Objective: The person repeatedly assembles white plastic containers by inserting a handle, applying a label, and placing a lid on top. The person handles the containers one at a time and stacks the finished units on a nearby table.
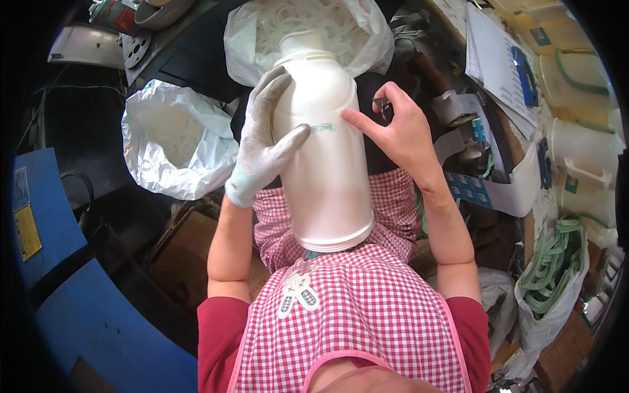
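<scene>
A large white plastic bottle (327, 177) lies along my lap, its narrow neck pointing away from me and its wide ringed end against my apron. My left hand (265, 141), in a grey-white glove, grips the bottle's left side, thumb across the top and fingers along the shoulder. A small shiny sticker (323, 127) shows on the bottle just right of that thumb. On the other side, my bare right hand (403, 134) has its fingers curled round a small dark tool (382, 105), whose kind I cannot make out. The right thumb tip is at the bottle's right edge.
Beyond the bottle stands a bag of translucent plastic rings (314, 26). An open white bag (180, 141) is at left, near blue panels (85, 327). At right are papers (498, 72), a white box (517, 190), stacked pale tubs (580, 150) and a bag of green rings (550, 268).
</scene>
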Demonstrator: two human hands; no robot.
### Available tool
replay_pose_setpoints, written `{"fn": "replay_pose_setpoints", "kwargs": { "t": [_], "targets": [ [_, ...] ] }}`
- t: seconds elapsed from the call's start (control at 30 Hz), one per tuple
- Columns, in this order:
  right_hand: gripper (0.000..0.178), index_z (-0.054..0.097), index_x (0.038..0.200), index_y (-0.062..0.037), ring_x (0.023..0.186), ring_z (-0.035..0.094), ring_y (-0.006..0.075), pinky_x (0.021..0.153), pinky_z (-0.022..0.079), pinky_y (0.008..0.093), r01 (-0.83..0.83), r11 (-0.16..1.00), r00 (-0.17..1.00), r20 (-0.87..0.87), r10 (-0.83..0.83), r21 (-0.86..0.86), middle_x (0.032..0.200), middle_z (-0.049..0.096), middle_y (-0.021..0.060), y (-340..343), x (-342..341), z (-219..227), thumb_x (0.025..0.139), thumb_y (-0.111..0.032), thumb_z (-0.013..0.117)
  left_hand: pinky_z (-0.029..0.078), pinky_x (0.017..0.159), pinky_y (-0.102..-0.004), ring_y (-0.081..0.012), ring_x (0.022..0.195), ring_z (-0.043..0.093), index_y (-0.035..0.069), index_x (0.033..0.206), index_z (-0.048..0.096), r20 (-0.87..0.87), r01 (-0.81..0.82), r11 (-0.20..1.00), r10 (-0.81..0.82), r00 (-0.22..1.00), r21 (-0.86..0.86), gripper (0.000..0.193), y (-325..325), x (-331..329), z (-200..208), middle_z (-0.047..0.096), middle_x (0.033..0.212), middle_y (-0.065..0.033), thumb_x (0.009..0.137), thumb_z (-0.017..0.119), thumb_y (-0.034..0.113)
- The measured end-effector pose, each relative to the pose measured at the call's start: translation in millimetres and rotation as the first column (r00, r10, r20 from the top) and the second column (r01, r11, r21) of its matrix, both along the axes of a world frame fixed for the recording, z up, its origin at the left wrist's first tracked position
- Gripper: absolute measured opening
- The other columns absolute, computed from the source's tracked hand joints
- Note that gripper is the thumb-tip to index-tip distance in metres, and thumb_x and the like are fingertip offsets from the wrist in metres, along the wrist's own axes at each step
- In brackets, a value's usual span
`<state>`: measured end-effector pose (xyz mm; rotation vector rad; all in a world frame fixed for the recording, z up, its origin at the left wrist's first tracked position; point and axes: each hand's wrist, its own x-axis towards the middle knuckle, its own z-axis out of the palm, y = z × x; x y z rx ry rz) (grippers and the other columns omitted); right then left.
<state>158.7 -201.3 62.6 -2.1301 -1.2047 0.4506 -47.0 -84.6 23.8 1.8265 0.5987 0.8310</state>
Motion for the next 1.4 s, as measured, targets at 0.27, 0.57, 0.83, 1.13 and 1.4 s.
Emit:
{"fn": "replay_pose_setpoints", "kwargs": {
  "t": [0.27, 0.57, 0.83, 1.13, 1.4],
  "targets": [
    [0.044, 0.064, 0.104, 0.0002, 0.095, 0.069, 0.0317, 0.084, 0.056, 0.0398, -0.089, 0.992, 0.993, -0.066, 0.095, 0.084, 0.101, 0.069, 0.0166, -13, 32, 4, 0.084, -0.033, 0.086, 0.027, 0.127, -0.0428, -0.0305, 0.155, 0.034, 0.004, 0.157, 0.045, -0.144, 0.194, 0.981, -0.196, 0.97, -0.025, 0.077, 17, -21, 20, 0.038, 0.166, -0.0152, 0.088, 0.075, 0.02],
    [0.045, 0.069, 0.108, -0.0021, 0.093, 0.072, 0.0387, 0.082, 0.054, 0.0463, 0.132, 0.943, 0.815, 0.508, -0.278, 0.305, 0.097, 0.076, 0.0179, -44, 260, 42, 0.097, -0.046, 0.071, 0.025, 0.129, -0.0429, -0.03, 0.156, 0.034, 0.005, 0.158, 0.046, -0.113, 0.157, 0.987, -0.158, 0.981, -0.016, 0.077, 5, -18, 11, 0.038, 0.167, -0.0148, 0.09, 0.076, 0.024],
    [0.055, 0.069, 0.119, -0.0008, 0.108, 0.069, 0.0448, 0.094, 0.053, 0.0502, 0.247, 0.958, 0.837, 0.465, -0.287, 0.147, 0.113, 0.073, 0.0268, -36, 308, 66, 0.099, -0.051, 0.065, 0.052, 0.101, -0.0319, -0.0195, 0.113, 0.067, -0.003, 0.139, 0.062, -0.071, -0.128, 0.989, 0.123, 0.99, -0.069, 0.048, 81, 37, 22, 0.071, 0.129, -0.0157, 0.1, 0.071, 0.025],
    [0.077, 0.08, 0.084, 0.0029, 0.071, 0.075, 0.0235, 0.072, 0.061, 0.0368, -0.12, 0.947, 0.824, -0.562, -0.073, -0.299, 0.084, 0.078, 0.0153, -137, 132, 37, 0.105, -0.065, 0.05, 0.054, 0.096, -0.0346, -0.0177, 0.106, 0.069, -0.007, 0.13, 0.068, 0.078, -0.021, 0.99, 0.032, 0.996, -0.14, 0.048, 47, 25, 157, 0.073, 0.121, -0.0135, 0.098, 0.07, 0.029],
    [0.043, 0.067, 0.122, -0.0022, 0.092, 0.071, 0.0139, 0.084, 0.056, 0.0305, 0.634, 0.638, 0.335, -0.899, 0.282, 0.437, 0.106, 0.074, 0.0053, -113, 47, 20, 0.107, -0.042, 0.061, 0.041, 0.117, -0.0517, -0.0354, 0.145, 0.048, -0.002, 0.159, 0.038, 0.267, 0.015, 0.964, -0.088, 0.96, 0.264, 0.085, -3, -18, 174, 0.041, 0.163, -0.0231, 0.101, 0.054, 0.058]
  ]
}}
